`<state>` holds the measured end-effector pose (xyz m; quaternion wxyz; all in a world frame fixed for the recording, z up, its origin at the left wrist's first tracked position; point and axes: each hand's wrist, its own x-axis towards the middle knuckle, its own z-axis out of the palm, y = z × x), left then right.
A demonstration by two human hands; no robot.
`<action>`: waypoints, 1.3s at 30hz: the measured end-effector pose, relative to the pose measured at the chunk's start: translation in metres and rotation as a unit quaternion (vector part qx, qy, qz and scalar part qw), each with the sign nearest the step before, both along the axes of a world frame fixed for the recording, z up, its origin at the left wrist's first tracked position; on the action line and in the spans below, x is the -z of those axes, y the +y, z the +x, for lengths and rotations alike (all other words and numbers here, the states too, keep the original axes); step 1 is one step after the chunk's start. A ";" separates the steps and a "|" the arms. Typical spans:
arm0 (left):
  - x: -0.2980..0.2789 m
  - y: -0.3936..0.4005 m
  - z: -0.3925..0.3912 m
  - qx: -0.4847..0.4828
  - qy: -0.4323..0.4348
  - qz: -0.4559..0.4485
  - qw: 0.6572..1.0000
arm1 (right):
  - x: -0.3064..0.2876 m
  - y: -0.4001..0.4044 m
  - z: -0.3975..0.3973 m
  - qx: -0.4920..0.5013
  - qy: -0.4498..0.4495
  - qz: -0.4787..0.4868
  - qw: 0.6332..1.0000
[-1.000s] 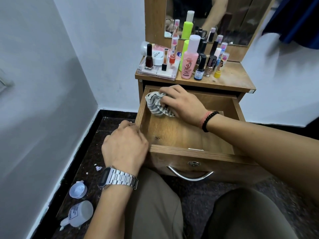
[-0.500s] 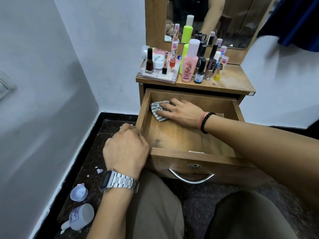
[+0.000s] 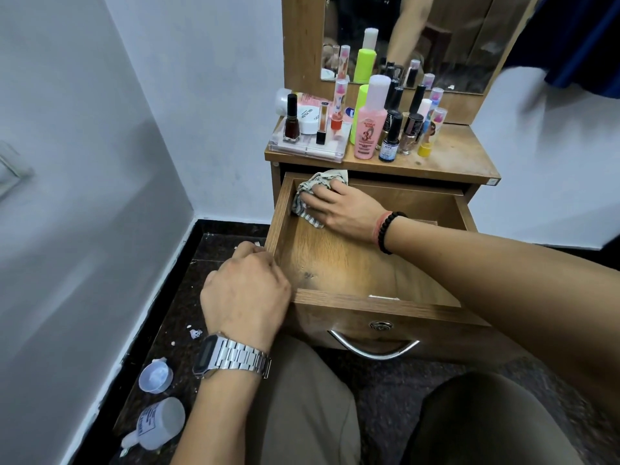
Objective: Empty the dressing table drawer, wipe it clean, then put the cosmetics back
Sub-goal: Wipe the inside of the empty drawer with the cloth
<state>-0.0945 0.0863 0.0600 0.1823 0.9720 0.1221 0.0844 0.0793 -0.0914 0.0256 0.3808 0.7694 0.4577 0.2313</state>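
One drawer (image 3: 352, 263) stands pulled out below the worktop (image 3: 453, 156), its wooden floor bare. The right hand (image 3: 342, 209) lies in the drawer's 11 o'clock corner, its grip spread flat on the striped cloth (image 3: 310, 196), which bunches out at the fingertips' 12 o'clock. The left hand (image 3: 245, 293) curls its grip over the drawer's 7 o'clock rim. Bottles (image 3: 370, 129) crowd the worktop.
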 end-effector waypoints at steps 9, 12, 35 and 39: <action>-0.001 0.001 0.000 0.005 0.002 0.000 1.000 | -0.027 -0.053 -0.019 0.106 0.044 -0.050 0.992; -0.001 0.001 -0.001 0.010 0.002 0.001 1.000 | -0.038 -0.082 -0.031 0.186 0.094 -0.047 0.977; -0.006 0.000 -0.005 0.003 0.001 -0.013 1.000 | -0.067 -0.083 -0.110 0.453 0.441 -0.087 0.770; -0.005 0.002 -0.004 0.005 -0.011 -0.020 1.000 | -0.088 -0.082 -0.097 0.463 0.569 0.193 0.652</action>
